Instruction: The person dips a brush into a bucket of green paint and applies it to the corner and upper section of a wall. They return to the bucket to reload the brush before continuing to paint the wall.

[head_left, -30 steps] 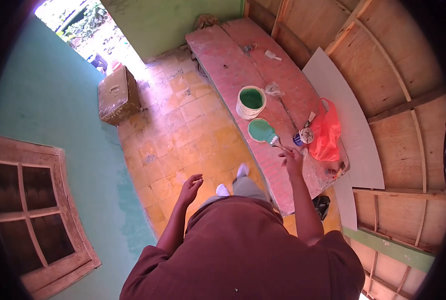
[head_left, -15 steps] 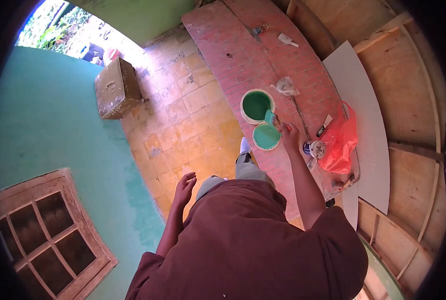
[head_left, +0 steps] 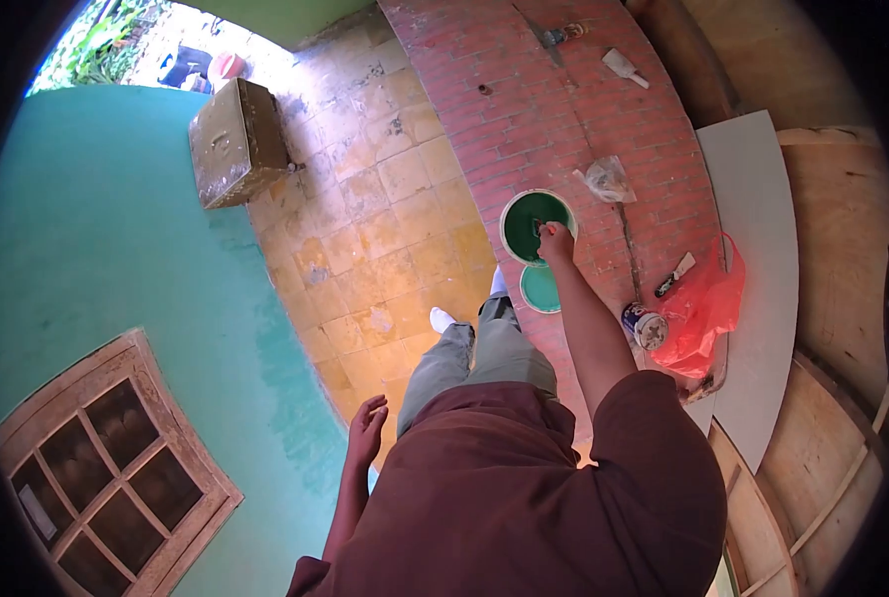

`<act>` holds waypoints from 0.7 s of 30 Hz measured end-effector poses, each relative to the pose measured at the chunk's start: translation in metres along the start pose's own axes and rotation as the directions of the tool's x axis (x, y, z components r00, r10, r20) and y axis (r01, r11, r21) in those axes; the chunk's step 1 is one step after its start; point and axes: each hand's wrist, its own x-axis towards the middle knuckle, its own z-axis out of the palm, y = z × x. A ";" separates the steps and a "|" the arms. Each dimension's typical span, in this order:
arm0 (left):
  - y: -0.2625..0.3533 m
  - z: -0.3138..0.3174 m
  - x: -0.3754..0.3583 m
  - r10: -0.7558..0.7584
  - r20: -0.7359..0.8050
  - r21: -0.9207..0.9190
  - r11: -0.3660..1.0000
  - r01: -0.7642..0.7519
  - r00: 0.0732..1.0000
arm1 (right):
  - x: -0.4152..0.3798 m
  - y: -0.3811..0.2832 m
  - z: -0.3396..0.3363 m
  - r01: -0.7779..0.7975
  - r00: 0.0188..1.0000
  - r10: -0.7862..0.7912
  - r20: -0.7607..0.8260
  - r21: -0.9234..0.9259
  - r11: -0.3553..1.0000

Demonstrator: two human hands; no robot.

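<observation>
The person stands at a long red worktop [head_left: 564,109] and reaches the right hand [head_left: 556,242] over a white paint bucket [head_left: 536,225] that sits near the worktop's front edge. The fingers are closed around a paintbrush [head_left: 541,228], and the bristle end is down inside the bucket, mostly hidden by the hand. The left hand [head_left: 367,430] hangs free at the person's side, fingers loose and holding nothing.

The bucket is round and white-walled, with dark green paint inside. Its lid [head_left: 540,288] lies flat just beside it on the near side, green face up, and seems to sit right at the worktop's edge.

What could go wrong, as I judge it: a loaded brush lifted out too fast would drip green across the red surface or onto the yellow tiled floor [head_left: 385,219]. The forearm passes directly over the lid, so a careless pull back could nudge it off the edge, wet side down. Leaning on the bucket's rim could tip it, since it stands close to the edge.

Farther along the worktop lie a crumpled clear bag [head_left: 609,179], a small tin [head_left: 646,325] and a red plastic bag [head_left: 701,313], all apart from the bucket. A teal wall [head_left: 116,229] with a wooden window frame [head_left: 106,468] stands to the left.
</observation>
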 end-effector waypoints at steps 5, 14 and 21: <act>-0.001 0.002 -0.010 -0.084 -0.015 -0.020 0.996 0.084 0.996 | 0.001 -0.013 0.008 0.014 0.997 -0.026 -0.074 -0.146 0.989; -0.011 -0.002 -0.018 -0.146 -0.046 -0.019 0.989 0.146 0.988 | 0.009 -0.004 0.023 -0.093 0.994 0.086 -0.064 -0.119 0.989; -0.009 -0.006 -0.008 -0.127 -0.036 -0.045 0.991 0.125 0.991 | -0.005 -0.029 -0.013 -0.497 0.866 0.476 0.150 0.351 0.794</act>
